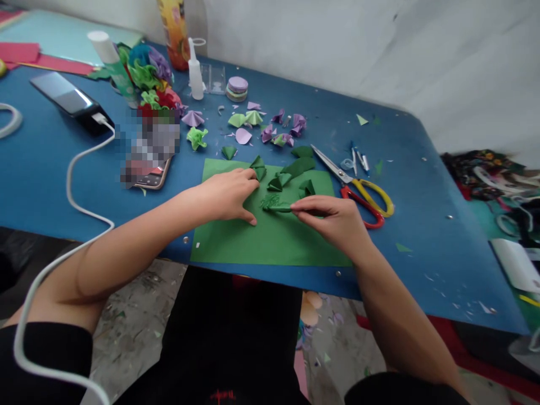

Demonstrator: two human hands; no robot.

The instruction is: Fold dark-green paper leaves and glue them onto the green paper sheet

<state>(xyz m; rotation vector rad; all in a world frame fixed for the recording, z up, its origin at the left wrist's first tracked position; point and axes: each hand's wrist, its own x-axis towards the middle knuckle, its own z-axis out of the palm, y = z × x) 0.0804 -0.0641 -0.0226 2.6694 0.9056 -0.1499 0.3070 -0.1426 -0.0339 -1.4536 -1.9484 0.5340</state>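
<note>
My right hand (335, 220) pinches the rolled end of a green paper piece with a fringed tip (274, 206); the fringe points left. It is over a green paper sheet (253, 244) lying near the table's front edge. My left hand (232, 194), fingers apart, rests on the sheet's left part, just left of the fringe, holding nothing that I can see. Folded dark green paper pieces (279, 181) lie on the sheet beyond both hands. To the right of the sheet are scissors (352, 183) with one red and one yellow handle, blades partly apart.
Purple and light green folded paper pieces (193, 118) lie toward the back of the blue table (422, 264). A glue stick (112, 64), a dropper bottle (196, 79) and an orange bottle (175, 34) stand there. A phone (154, 171) and a white cable (70, 180) are at left.
</note>
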